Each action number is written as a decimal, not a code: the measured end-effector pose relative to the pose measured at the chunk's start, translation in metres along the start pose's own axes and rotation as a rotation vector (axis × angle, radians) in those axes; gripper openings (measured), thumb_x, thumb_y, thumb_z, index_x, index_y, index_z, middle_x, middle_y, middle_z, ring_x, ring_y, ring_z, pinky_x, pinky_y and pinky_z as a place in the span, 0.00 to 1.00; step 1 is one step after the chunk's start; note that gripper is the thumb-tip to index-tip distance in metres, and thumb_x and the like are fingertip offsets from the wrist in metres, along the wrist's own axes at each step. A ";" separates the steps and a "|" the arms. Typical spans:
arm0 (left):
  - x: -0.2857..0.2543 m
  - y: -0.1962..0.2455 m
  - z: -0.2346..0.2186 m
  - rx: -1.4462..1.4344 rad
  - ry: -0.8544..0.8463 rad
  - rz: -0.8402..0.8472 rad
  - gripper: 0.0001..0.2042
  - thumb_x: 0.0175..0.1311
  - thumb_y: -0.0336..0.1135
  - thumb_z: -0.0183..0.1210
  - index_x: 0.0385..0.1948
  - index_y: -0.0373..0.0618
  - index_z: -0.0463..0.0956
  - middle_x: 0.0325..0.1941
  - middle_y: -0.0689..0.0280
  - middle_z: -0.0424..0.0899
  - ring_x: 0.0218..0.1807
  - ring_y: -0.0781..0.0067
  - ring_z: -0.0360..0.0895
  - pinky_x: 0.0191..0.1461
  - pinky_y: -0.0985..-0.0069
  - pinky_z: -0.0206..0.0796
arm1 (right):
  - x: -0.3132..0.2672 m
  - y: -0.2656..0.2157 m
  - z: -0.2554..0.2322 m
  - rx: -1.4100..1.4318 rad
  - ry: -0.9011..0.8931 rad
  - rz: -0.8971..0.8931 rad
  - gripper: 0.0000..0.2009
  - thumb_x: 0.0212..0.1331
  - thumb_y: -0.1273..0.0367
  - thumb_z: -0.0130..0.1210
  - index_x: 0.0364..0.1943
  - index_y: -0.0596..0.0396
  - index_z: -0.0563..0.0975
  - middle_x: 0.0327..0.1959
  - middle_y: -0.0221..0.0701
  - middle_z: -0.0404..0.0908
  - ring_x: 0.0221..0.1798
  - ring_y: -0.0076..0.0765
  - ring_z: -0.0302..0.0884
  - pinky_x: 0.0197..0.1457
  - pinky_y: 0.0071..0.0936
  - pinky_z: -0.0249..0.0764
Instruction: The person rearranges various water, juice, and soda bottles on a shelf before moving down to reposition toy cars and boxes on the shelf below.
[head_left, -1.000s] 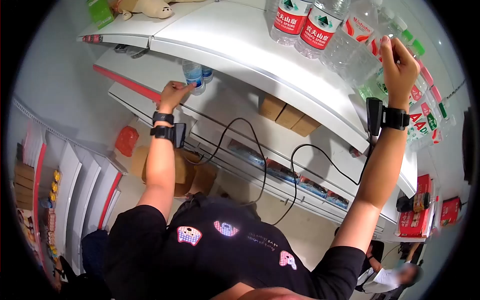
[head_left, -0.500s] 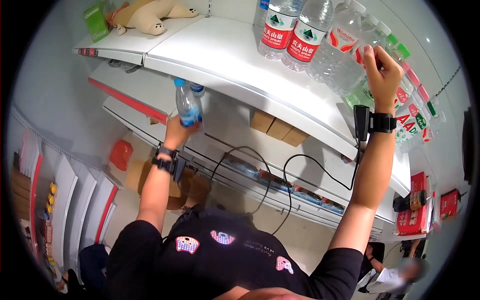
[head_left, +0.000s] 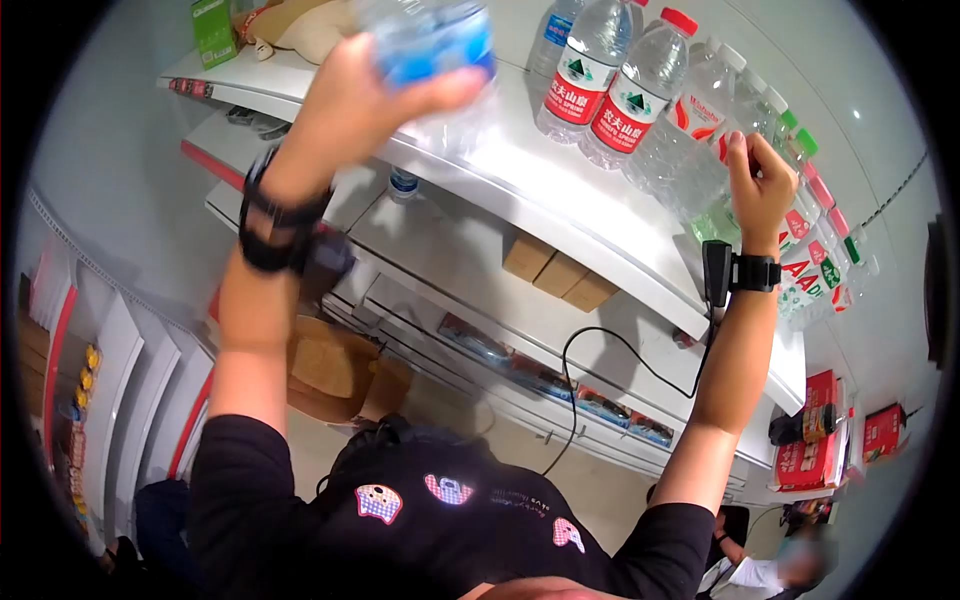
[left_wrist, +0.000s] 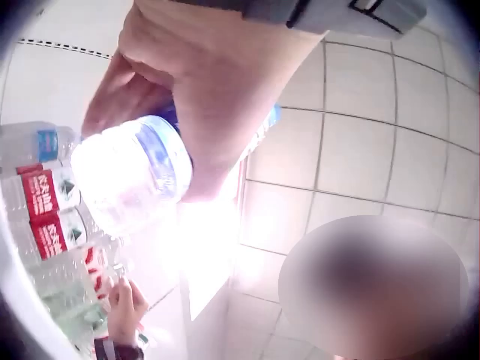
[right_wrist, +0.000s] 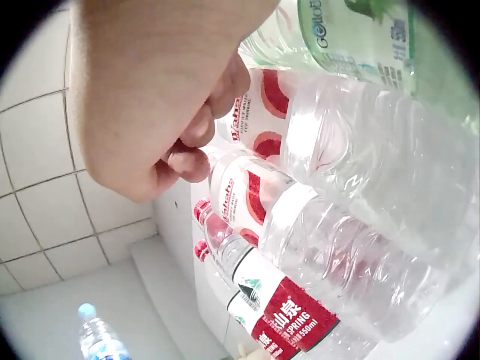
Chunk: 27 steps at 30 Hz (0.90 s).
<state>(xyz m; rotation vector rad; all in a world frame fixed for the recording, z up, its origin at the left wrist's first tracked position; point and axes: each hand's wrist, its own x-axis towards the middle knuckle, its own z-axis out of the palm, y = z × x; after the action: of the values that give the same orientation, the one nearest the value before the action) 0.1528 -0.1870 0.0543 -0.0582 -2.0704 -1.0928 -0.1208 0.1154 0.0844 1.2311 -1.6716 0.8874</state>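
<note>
Upper white shelf (head_left: 520, 150): water bottles (head_left: 622, 120) stand in a row; plush toy (head_left: 312, 30) and green box (head_left: 213, 34) sit at left end. Lower shelf (head_left: 450, 228) carries brown cartons (head_left: 556, 276), one blue-labelled bottle (head_left: 403, 183).

noted the left hand (head_left: 345, 115) blurred, along with the blue label (head_left: 440, 50) of the gripped bottle (left_wrist: 135, 172). found that bottle's top cut off by the head view's upper edge, its base washed out by glare in the left wrist view. recorded a stuffed toy (head_left: 310, 30) partly hidden behind the bottle, a second bottle (head_left: 403, 184) partly covered by the upper shelf (head_left: 560, 175), and shirt lettering (head_left: 520, 500) too small to read. logged a person's head (left_wrist: 375, 285) blurred.
</note>
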 end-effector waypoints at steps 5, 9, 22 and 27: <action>0.116 -0.058 0.023 0.335 0.018 0.057 0.25 0.49 0.57 0.71 0.31 0.39 0.83 0.25 0.65 0.83 0.27 0.74 0.80 0.33 0.76 0.72 | 0.000 0.002 -0.001 -0.004 0.019 -0.012 0.17 0.62 0.69 0.60 0.19 0.60 0.68 0.15 0.24 0.54 0.20 0.17 0.49 0.23 0.21 0.50; 0.158 -0.102 0.058 0.427 -0.107 -0.253 0.28 0.42 0.56 0.74 0.34 0.36 0.84 0.30 0.58 0.85 0.32 0.68 0.83 0.39 0.73 0.75 | 0.002 0.005 -0.003 0.002 0.036 0.013 0.18 0.62 0.69 0.60 0.18 0.60 0.67 0.14 0.25 0.54 0.20 0.18 0.48 0.22 0.22 0.49; 0.156 -0.127 0.095 0.107 -0.160 -0.175 0.29 0.46 0.43 0.75 0.50 0.39 0.80 0.49 0.54 0.86 0.50 0.61 0.84 0.57 0.70 0.73 | 0.002 0.002 -0.001 0.030 0.024 -0.001 0.17 0.61 0.72 0.59 0.17 0.60 0.66 0.13 0.25 0.55 0.19 0.18 0.49 0.21 0.23 0.48; 0.156 -0.130 0.089 -0.069 -0.374 -0.112 0.36 0.50 0.33 0.74 0.61 0.32 0.66 0.57 0.54 0.80 0.56 0.66 0.78 0.60 0.70 0.72 | 0.000 0.002 -0.001 0.023 0.020 0.001 0.17 0.62 0.72 0.59 0.18 0.60 0.66 0.14 0.25 0.55 0.19 0.18 0.49 0.22 0.22 0.48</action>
<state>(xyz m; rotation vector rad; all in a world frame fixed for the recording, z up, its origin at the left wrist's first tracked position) -0.0589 -0.2513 0.0387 -0.1964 -2.3896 -1.3001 -0.1226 0.1167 0.0843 1.2324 -1.6505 0.9191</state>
